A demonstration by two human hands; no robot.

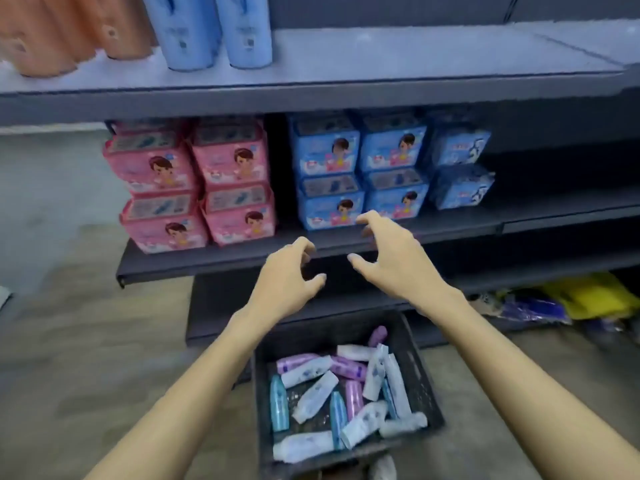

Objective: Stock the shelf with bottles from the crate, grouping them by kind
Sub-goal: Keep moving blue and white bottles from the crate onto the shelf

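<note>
While both arms reach forward, left hand and right hand hover empty, fingers loosely curled, before the shelf. Bottles lie jumbled in the crate below.

Honestly can't read a single word here, it's all too blurry. The pink packs and blue packs on the middle shelf have a cartoon kid's face plus smeared lettering. The tall blue bottles up top carry dark label marks, unreadable too. Same for the little bottles in the crate.
</note>
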